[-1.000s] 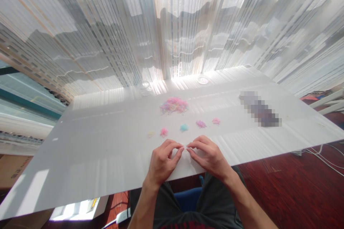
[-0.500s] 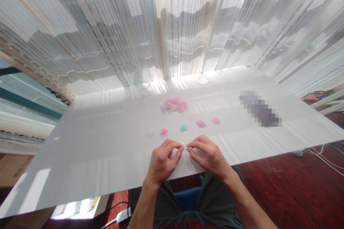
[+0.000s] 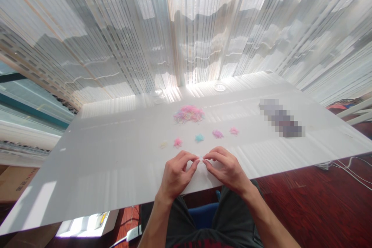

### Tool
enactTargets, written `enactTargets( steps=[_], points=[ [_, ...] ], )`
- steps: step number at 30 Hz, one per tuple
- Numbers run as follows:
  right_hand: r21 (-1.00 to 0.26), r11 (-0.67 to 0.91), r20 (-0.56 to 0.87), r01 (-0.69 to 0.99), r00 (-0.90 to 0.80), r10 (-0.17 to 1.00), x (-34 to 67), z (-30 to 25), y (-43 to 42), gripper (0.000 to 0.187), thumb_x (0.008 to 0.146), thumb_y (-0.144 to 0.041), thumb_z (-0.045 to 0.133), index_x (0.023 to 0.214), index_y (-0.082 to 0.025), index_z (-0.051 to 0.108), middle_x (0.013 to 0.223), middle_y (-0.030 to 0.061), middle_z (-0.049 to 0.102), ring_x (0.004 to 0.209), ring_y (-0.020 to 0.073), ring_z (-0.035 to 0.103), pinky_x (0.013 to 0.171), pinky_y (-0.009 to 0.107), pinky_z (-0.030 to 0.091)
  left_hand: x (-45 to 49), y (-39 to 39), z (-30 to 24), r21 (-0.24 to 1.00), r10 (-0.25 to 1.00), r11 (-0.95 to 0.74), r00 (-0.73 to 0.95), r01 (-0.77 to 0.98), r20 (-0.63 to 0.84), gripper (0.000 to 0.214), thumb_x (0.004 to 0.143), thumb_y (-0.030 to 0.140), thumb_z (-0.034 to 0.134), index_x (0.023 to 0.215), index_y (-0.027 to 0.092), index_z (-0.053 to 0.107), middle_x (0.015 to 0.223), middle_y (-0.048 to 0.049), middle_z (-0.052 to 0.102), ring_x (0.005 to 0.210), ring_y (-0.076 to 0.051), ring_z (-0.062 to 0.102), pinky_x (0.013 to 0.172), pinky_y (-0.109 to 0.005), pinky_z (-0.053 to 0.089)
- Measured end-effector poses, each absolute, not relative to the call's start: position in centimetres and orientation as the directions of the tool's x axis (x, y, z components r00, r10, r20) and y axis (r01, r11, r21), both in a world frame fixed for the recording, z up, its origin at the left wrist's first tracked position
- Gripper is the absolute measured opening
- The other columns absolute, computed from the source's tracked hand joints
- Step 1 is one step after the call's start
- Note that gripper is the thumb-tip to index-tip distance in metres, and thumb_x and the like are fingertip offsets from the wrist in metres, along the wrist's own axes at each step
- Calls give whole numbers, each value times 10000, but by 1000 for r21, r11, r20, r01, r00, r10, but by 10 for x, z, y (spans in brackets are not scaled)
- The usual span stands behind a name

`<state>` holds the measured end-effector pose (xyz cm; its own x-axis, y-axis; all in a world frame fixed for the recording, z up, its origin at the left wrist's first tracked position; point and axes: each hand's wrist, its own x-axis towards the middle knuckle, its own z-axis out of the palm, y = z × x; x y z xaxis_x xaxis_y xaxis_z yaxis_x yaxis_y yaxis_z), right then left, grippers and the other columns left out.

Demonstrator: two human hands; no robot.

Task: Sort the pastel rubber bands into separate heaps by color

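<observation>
My left hand (image 3: pixel 178 170) and my right hand (image 3: pixel 223 166) meet low over the near edge of the table, each with thumb and forefinger pinched. Between the fingertips is a tiny pale band (image 3: pixel 201 159), partly hidden and faint against the white surface. Just beyond the hands lie small heaps of thin bands: a pale yellow heap (image 3: pixel 163 145), a pink heap (image 3: pixel 178 142), a blue heap (image 3: pixel 199 138), a purple heap (image 3: pixel 217 134) and a light pink heap (image 3: pixel 234 131). Farther back is a larger mixed pile of coloured bands (image 3: pixel 188 114).
The white table (image 3: pixel 101 155) reaches back to sheer striped curtains (image 3: pixel 197 27). Two clear round objects stand at its back edge, one a round lid-like piece (image 3: pixel 220 87). A pixelated dark object (image 3: pixel 281 118) lies to the right. White cables (image 3: pixel 348 166) run over the red floor.
My hands stay nearly in place, still pinched together at the fingertips. The pale band between them shows slightly more. The heaps have not changed.
</observation>
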<state>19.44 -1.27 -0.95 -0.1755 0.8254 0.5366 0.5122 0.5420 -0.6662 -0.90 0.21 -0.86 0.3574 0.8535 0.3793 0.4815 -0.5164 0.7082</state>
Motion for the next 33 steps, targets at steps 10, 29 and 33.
enactTargets(
  steps=[10, 29, 33],
  points=[
    [-662, 540, 536, 520, -177, 826, 194, -10, -13, 81, 961, -212, 644, 973, -232, 722, 836, 40, 671, 760, 179, 664, 692, 302, 584, -8, 2, -5, 698, 848, -524, 376, 489, 374, 105, 969, 254, 640, 981, 195, 726, 866, -26, 700, 559, -88, 476, 557, -206, 461],
    [-785, 256, 431, 564, 200, 880, 197, -13, -8, 127, 954, -302, 638, 938, -219, 733, 788, 29, 674, 666, 165, 617, 614, 291, 529, 16, 30, 19, 575, 892, -443, 274, 688, 360, 256, 970, 169, 606, 1207, 224, 685, 1214, -53, 720, 644, -105, 624, 742, -263, 552],
    [-804, 223, 402, 551, 229, 886, 197, -13, -9, 118, 946, -294, 643, 926, -219, 732, 788, 20, 672, 669, 156, 608, 617, 280, 518, 25, 45, 27, 421, 941, -332, 266, 844, 209, 254, 975, 201, 626, 1214, 239, 702, 1188, -34, 748, 865, -185, 724, 758, -275, 552]
  ],
)
